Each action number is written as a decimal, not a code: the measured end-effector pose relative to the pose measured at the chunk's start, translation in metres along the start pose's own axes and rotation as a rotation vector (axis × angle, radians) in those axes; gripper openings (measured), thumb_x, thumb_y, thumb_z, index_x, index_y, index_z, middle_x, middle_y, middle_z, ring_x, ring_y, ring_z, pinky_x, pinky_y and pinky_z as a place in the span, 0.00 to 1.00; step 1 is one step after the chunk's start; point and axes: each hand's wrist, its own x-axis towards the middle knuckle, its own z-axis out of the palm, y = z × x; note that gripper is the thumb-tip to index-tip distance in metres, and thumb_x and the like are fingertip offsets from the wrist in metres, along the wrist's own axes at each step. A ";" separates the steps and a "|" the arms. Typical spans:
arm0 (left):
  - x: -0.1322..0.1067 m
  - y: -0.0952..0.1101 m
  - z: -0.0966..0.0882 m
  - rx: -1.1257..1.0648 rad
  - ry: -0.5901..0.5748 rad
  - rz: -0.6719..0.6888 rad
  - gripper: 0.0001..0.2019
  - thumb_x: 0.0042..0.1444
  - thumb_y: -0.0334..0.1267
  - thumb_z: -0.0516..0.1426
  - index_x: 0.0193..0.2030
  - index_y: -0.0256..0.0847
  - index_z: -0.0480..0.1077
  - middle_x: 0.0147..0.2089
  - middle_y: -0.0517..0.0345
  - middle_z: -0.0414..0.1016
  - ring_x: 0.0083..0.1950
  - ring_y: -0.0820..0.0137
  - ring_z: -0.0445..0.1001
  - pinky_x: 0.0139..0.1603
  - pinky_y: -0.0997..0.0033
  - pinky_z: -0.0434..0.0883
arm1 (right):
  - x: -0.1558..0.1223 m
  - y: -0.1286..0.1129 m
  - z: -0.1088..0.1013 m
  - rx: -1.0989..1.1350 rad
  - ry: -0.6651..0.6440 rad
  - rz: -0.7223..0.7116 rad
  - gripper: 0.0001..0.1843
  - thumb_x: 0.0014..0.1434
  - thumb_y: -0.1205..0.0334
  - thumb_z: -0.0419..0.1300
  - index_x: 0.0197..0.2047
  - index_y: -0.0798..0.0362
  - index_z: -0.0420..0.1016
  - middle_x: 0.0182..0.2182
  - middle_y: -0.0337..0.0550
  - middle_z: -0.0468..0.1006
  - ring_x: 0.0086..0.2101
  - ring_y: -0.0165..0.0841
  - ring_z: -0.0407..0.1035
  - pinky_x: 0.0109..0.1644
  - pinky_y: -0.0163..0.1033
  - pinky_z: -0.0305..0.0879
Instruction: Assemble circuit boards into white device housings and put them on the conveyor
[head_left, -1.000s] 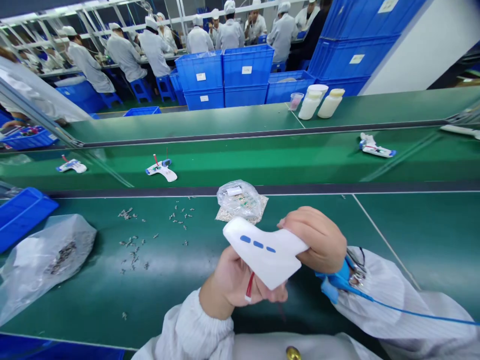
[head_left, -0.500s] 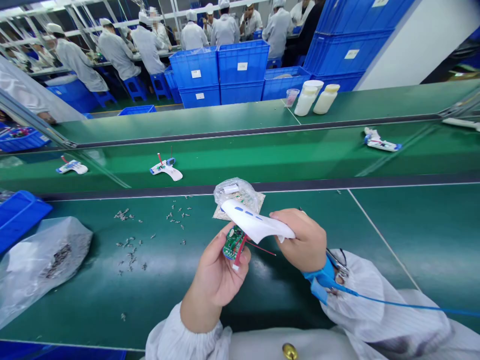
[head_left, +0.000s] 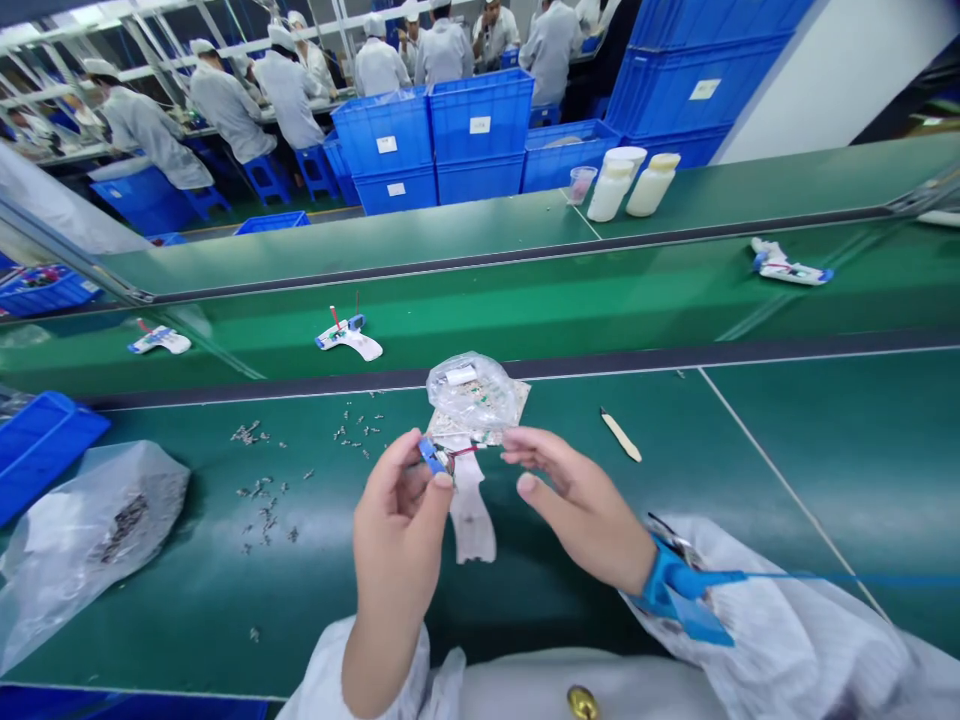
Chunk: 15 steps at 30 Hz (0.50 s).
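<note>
My left hand [head_left: 401, 505] is raised over the green bench and pinches the top end of a white plastic housing [head_left: 471, 505], which hangs down from a small blue part and red wire at my fingertips. My right hand [head_left: 574, 500] is beside it with its fingers spread and holds nothing; a blue wrist strap [head_left: 675, 590] with a cord is on that wrist. Just beyond lies a clear bag of small circuit boards [head_left: 474, 395].
Small metal screws [head_left: 262, 490] are scattered on the bench at left, by a plastic bag [head_left: 75, 535] and a blue bin [head_left: 37, 440]. A thin stick tool [head_left: 621, 435] lies at right. Similar white housings [head_left: 349, 340] ride the conveyor. Workers and blue crates stand behind.
My right hand let go of the white housing and opened. The housing turned edge-on and now hangs from my left hand's pinch. The stick tool on the bench came into view.
</note>
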 end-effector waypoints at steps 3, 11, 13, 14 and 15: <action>-0.010 0.006 0.005 0.076 -0.006 0.078 0.18 0.43 0.29 0.66 0.43 0.46 0.75 0.42 0.57 0.78 0.38 0.70 0.78 0.31 0.81 0.72 | 0.022 -0.024 0.002 -0.016 -0.082 -0.127 0.06 0.56 0.64 0.56 0.34 0.54 0.74 0.31 0.42 0.76 0.34 0.29 0.69 0.39 0.34 0.66; -0.012 0.009 0.003 0.209 -0.019 0.086 0.17 0.42 0.27 0.66 0.40 0.44 0.76 0.43 0.54 0.77 0.39 0.67 0.76 0.31 0.80 0.71 | 0.038 -0.035 0.008 0.012 -0.204 -0.120 0.11 0.52 0.70 0.57 0.19 0.56 0.68 0.19 0.34 0.66 0.23 0.23 0.61 0.27 0.29 0.57; -0.007 0.009 0.003 0.094 -0.070 0.021 0.17 0.42 0.29 0.66 0.41 0.46 0.75 0.42 0.56 0.77 0.33 0.70 0.76 0.27 0.80 0.70 | 0.044 -0.028 0.001 0.027 -0.180 -0.143 0.12 0.54 0.69 0.56 0.20 0.56 0.69 0.20 0.35 0.69 0.23 0.24 0.64 0.28 0.29 0.59; -0.004 0.008 0.004 0.008 -0.082 -0.025 0.18 0.41 0.31 0.67 0.41 0.47 0.74 0.41 0.57 0.77 0.29 0.73 0.74 0.23 0.80 0.69 | 0.049 -0.024 -0.003 0.010 -0.140 -0.150 0.11 0.55 0.68 0.55 0.22 0.56 0.70 0.21 0.37 0.72 0.25 0.25 0.66 0.30 0.30 0.61; -0.002 0.008 0.005 -0.082 -0.084 -0.080 0.19 0.40 0.32 0.67 0.42 0.46 0.74 0.38 0.58 0.77 0.25 0.76 0.72 0.20 0.82 0.68 | 0.054 -0.020 -0.008 -0.029 -0.077 -0.155 0.09 0.55 0.67 0.55 0.26 0.56 0.73 0.25 0.39 0.75 0.28 0.27 0.68 0.32 0.31 0.63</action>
